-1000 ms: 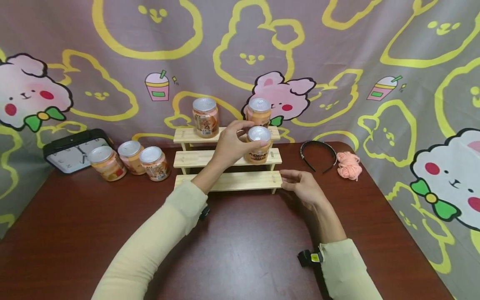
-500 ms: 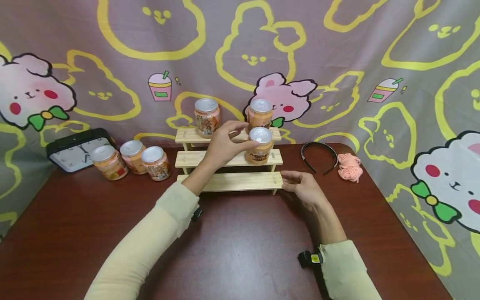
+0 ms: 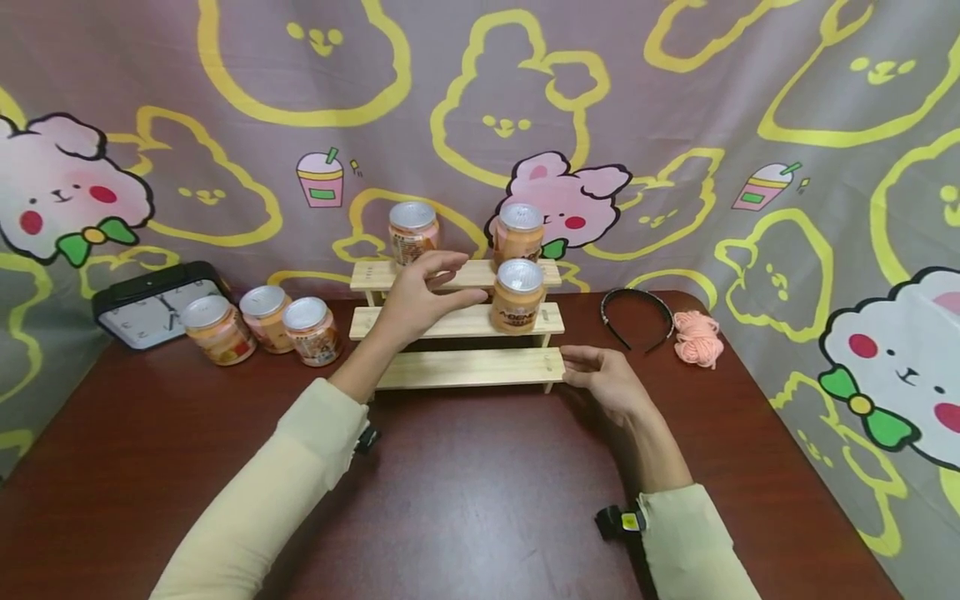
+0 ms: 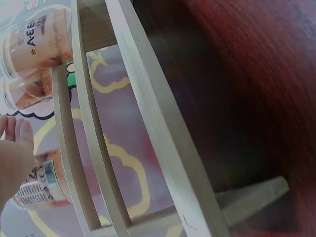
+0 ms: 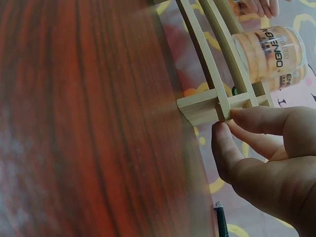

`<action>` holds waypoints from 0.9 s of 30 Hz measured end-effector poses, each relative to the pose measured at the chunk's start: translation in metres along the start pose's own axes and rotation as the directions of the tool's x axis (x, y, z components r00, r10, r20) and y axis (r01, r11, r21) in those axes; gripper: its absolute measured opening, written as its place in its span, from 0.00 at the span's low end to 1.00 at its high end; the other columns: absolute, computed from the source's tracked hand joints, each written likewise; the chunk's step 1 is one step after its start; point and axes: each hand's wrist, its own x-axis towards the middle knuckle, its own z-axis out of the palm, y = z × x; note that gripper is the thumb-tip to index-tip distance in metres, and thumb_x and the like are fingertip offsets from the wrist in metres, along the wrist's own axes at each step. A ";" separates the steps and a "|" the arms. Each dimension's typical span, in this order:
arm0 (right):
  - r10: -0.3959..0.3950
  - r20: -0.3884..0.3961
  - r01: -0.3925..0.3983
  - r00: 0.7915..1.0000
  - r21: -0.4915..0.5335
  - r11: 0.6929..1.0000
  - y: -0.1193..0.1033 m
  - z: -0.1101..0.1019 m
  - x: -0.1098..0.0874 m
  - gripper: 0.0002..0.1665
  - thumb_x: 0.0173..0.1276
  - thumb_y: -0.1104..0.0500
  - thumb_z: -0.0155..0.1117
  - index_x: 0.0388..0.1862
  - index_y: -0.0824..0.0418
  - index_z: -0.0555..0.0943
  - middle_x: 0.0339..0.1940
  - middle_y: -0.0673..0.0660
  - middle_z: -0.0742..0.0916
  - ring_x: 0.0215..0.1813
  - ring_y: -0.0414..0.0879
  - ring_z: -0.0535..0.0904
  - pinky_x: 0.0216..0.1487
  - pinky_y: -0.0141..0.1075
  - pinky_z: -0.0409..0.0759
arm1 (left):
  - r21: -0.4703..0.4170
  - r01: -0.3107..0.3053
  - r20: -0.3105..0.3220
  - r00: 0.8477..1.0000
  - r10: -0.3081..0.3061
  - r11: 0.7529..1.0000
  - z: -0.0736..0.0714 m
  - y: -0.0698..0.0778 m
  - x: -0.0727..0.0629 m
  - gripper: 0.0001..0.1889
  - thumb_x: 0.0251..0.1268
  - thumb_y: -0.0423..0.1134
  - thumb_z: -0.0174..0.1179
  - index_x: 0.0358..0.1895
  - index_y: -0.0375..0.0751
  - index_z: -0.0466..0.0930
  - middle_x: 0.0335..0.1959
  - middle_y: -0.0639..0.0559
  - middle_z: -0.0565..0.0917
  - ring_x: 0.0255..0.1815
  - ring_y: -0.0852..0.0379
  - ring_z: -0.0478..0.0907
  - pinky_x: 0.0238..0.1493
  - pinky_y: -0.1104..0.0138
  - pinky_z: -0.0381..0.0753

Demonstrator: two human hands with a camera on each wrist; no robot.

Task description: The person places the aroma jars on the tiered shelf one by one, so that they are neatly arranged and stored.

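My left hand (image 3: pixel 416 302) hovers just left of a clear jar (image 3: pixel 518 302) with a silver lid and orange contents, its fingers spread and holding nothing. That jar stands upright on the right of the middle tier of a three-tier wooden shelf (image 3: pixel 472 367). Behind it, another jar (image 3: pixel 519 233) is on the top tier; a third jar (image 3: pixel 413 229) is at that tier's left, partly covered by my left hand. My right hand (image 3: pixel 606 382) pinches the right end of the lowest plank (image 5: pixel 223 106) between thumb and fingers.
Three more jars (image 3: pixel 311 332) are grouped on the dark table (image 3: pixel 465 492) left of the shelf, in front of a black-framed clock (image 3: pixel 146 312). To the right lie a headband (image 3: pixel 636 292) and a pink yarn bundle (image 3: pixel 698 339). A patterned curtain hangs behind.
My left hand has let go of the jar on the middle tier and drawn back to the left. The right hand stays at the shelf's end.
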 end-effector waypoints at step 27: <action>0.004 -0.006 -0.004 1.000 0.022 1.000 0.001 0.002 0.000 0.29 0.71 0.76 0.59 0.70 0.78 0.69 0.66 0.75 0.76 0.56 0.46 0.80 0.53 0.28 0.80 | -0.048 0.047 -0.066 0.997 -0.051 0.998 -0.066 -0.002 -0.031 0.31 0.60 0.31 0.73 0.67 0.33 0.74 0.64 0.39 0.79 0.65 0.44 0.76 0.66 0.58 0.74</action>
